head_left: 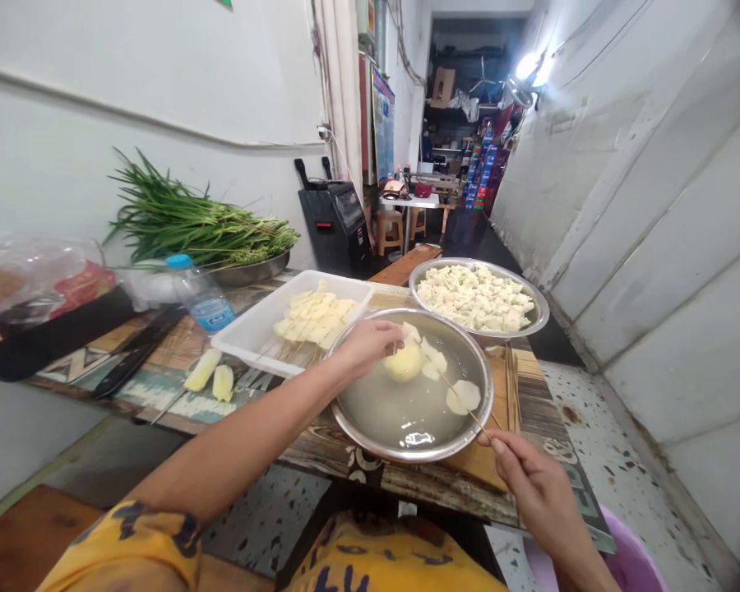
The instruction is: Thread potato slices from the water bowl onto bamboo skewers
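Observation:
A steel basin (482, 411) of cloudy water stands in front of me. In it lie a pale yellow peeled potato (404, 362) and thin potato slices (432, 360). My left hand (373, 349) reaches over the basin's left side, its fingers closed at a pale potato slice (410, 332) just above the potato; the fingertips are partly hidden. At the basin's lower right rim, my right hand (527, 473) grips a thin wooden skewer (476, 419). One slice (463, 397) is threaded on the skewer, whose tip points toward the left hand.
A white tray (238, 337) of skewered slices sits behind left; a bowl of cauliflower-like pieces (474, 296) behind right. Loose skewers (513, 386) lie on a board (499, 464). Leftward are a bottle (201, 296), a knife (136, 353), cut vegetable pieces (203, 370) and green stalks (191, 218).

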### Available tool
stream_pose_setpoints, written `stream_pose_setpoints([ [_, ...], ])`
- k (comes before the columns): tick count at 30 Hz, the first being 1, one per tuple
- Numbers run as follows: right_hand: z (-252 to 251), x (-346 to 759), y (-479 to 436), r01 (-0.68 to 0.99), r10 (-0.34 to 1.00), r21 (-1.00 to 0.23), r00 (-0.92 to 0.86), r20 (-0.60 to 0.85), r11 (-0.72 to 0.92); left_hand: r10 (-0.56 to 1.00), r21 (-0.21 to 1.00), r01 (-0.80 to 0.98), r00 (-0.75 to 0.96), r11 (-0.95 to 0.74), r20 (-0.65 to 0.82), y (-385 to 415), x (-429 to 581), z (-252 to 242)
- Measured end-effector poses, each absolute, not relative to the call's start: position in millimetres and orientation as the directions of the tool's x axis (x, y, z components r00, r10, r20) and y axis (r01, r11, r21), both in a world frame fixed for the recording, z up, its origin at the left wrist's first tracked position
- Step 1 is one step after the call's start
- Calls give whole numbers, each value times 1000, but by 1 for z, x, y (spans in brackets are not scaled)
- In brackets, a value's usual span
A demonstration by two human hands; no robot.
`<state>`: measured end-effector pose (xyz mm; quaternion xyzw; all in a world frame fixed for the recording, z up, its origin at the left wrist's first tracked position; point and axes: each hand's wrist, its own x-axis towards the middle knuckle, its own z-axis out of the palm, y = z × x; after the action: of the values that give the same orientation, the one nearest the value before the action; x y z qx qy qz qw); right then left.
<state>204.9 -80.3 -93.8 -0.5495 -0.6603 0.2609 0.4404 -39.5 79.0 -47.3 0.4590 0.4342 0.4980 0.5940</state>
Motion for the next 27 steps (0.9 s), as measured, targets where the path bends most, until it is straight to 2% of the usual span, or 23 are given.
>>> stream_pose_setpoints([
  [2, -93, 207, -77, 237, 997, -969, -50, 56, 66, 990, 974, -212, 132, 76, -49, 80, -40, -48],
  [4, -93, 209, -74, 9, 988, -996, -129, -88, -87, 993, 979, -202, 119, 38, -14, 80, -40, -49],
  [6, -94, 210, -72, -81, 975, -983, -166, -147, -162, 995, 984, -179, 93, -5, 22, 79, -39, -48],
  [8, -95, 211, -72, 5, 987, -993, -108, -120, -120, 997, 987, -155, 63, -31, 41, 78, -38, -48],
  [10, -97, 213, -73, 248, 998, -967, 13, 59, 54, 999, 990, -138, 40, -29, 35, 78, -37, -48],
  [13, -100, 216, -76, 595, 893, -720, 6, 449, 357, 1000, 989, -144, 11, 17, -15, 80, -38, -47],
  [15, -101, 218, -77, 671, 815, -582, -57, 577, 459, 998, 982, -181, 29, 59, -55, 82, -39, -47],
  [16, -101, 218, -77, 686, 799, -554, -67, 597, 472, 997, 976, -204, 52, 74, -65, 82, -40, -47],
  [18, -99, 219, -78, 698, 808, -560, -46, 588, 447, 993, 967, -241, 99, 87, -64, 83, -41, -47],
  [21, -96, 217, -79, 668, 867, -644, -2, 499, 372, 991, 967, -243, 123, 82, -53, 81, -42, -46],
  [24, -93, 215, -79, 575, 937, -776, 47, 347, 259, 987, 965, -239, 141, 104, -71, 78, -42, -43],
  [27, -94, 214, -78, 414, 985, -901, 48, 164, 129, 979, 947, -277, 168, 159, -116, 77, -41, -39],
])
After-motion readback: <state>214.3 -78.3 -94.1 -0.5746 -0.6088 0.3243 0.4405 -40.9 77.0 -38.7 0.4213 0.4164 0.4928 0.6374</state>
